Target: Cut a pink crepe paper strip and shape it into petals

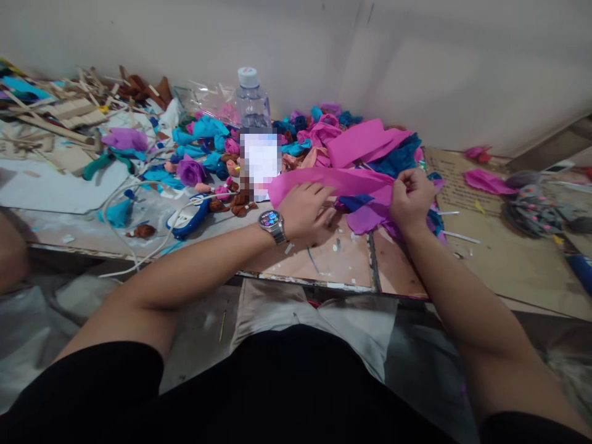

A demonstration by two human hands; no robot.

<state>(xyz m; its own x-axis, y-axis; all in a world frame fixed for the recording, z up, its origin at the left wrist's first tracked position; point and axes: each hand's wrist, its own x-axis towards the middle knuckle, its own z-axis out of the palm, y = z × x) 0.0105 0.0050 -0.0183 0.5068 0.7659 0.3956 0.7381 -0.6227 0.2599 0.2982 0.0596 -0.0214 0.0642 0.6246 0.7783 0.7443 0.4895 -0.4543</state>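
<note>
A long strip of pink crepe paper [342, 180] stretches between my two hands above the worktable. My right hand [413, 200] is closed in a fist at the strip's right end. My left hand [306, 213], with a watch [271, 219] on its wrist, rests along the lower edge of the strip's left part. Its fingers are stretched out toward the right, and its thumb is partly hidden. Purple paper [367, 217] and dark blue paper [355, 201] lie just below the strip. Behind it sits a folded stack of pink crepe paper [365, 142].
A capped plastic bottle [253, 102] stands behind a blurred bright screen [261, 160]. Left are a blue-and-white device [187, 217] with a white cable, crumpled paper pieces, and wooden sticks [74, 117]. Cardboard [499, 246] covers the right side. Someone's arm [12, 253] shows at the left edge.
</note>
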